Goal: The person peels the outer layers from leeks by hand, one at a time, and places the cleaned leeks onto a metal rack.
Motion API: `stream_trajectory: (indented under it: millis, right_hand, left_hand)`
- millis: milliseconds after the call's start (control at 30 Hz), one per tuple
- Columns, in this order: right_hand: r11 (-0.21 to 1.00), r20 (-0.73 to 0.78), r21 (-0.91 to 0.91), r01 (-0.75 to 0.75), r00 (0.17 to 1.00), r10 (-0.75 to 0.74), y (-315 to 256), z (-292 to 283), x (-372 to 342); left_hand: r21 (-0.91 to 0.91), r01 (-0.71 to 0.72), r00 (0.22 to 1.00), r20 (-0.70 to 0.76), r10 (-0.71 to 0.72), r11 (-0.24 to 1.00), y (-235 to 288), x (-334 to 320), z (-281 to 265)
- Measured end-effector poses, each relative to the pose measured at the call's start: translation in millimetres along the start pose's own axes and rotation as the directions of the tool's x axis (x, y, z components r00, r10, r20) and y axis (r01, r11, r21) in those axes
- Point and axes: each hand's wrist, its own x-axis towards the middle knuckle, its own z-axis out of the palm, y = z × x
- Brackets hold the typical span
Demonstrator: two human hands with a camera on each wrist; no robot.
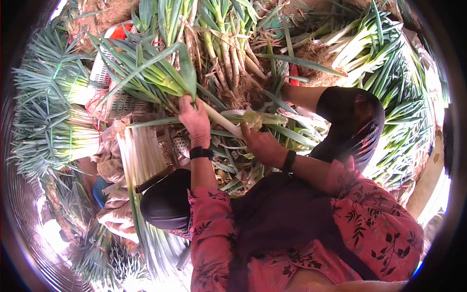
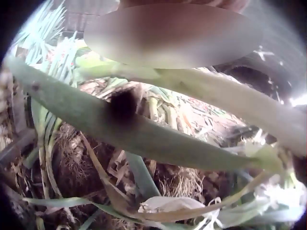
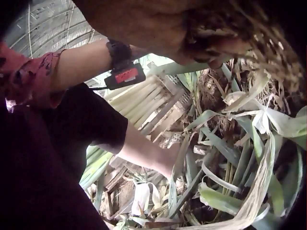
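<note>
A long leek slants between my two hands in the head view, its green leaves fanning out to the upper left. My left hand grips it where the leaves meet the white stalk. Farther down, near the root end, my right hand has its fingers curled round the stalk. Shaggy roots stick out beside the right hand in the right wrist view. The pale stalk crosses the left wrist view, with a loose green leaf hanging below it.
Peeled white leeks lie in a row by the left knee. Tied bundles are stacked at far left, beside a white plastic crate. Unpeeled leeks with dirty roots stand ahead, and more pile at right. Stripped leaves litter the ground.
</note>
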Motion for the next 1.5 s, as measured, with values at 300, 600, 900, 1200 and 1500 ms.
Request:
stream_trajectory:
  millis: [300, 600, 900, 1200, 1500]
  right_hand:
    - [0.998, 0.0, 0.002, 0.06, 0.998, -0.06, 31, 35, -3]
    - [0.917, 0.011, 0.395, -0.058, 0.998, 0.058, 10, 1, -1]
    - [0.703, -0.066, 0.703, 0.111, 0.994, -0.091, -68, -61, 13]
    - [-0.46, 0.234, 0.784, -0.416, 0.885, -0.402, -77, -55, 46]
    - [0.481, 0.109, 0.868, -0.119, 0.993, 0.048, -78, 33, 133]
  left_hand:
    - [-0.146, -0.31, 0.821, 0.458, 0.341, 0.94, 75, -71, -8]
    - [-0.456, 0.247, 0.723, 0.675, 0.151, 0.855, 153, -114, -52]
    - [-0.784, 0.621, 0.761, 0.609, -0.225, -0.022, 54, 41, -99]
    - [-0.886, 0.464, 0.884, 0.462, -0.075, 0.005, 84, 66, -160]
    - [-0.849, 0.473, 0.88, 0.471, -0.07, 0.235, 72, 25, -143]
